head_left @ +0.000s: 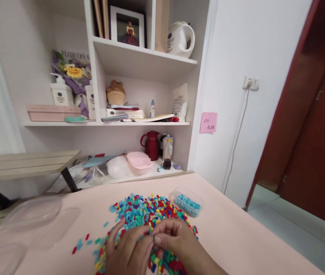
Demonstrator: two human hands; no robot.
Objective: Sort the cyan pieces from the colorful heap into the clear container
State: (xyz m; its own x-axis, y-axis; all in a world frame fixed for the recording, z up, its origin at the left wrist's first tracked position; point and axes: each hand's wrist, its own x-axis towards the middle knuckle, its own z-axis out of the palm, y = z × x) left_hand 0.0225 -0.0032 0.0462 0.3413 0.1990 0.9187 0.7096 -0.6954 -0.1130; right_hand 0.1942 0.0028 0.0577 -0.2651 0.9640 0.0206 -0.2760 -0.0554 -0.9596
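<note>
A pile of small plastic building pieces [139, 212], in light blue, red, yellow, green and dark blue, spreads over the pink tabletop. Over its near part my left hand [129, 250] is bent, back up, with the outer fingers apart and the index finger curled in. My right hand [178, 240] meets it from the right, thumb and index finger pinched together. The fingertips of both hands touch or nearly touch around something small, mostly hidden by the fingers. Just beyond the pile stands a clear plastic box [188, 202] holding light blue pieces.
Clear plastic lids or trays [55, 229] lie at the left, near several stray pieces [79, 244]. Behind the table, a shelf unit [145, 57] holds a dark red jug [151, 146], a bottle [167, 154] and a pink bowl [138, 162]. A wooden bench-like top [25, 164] stands at left.
</note>
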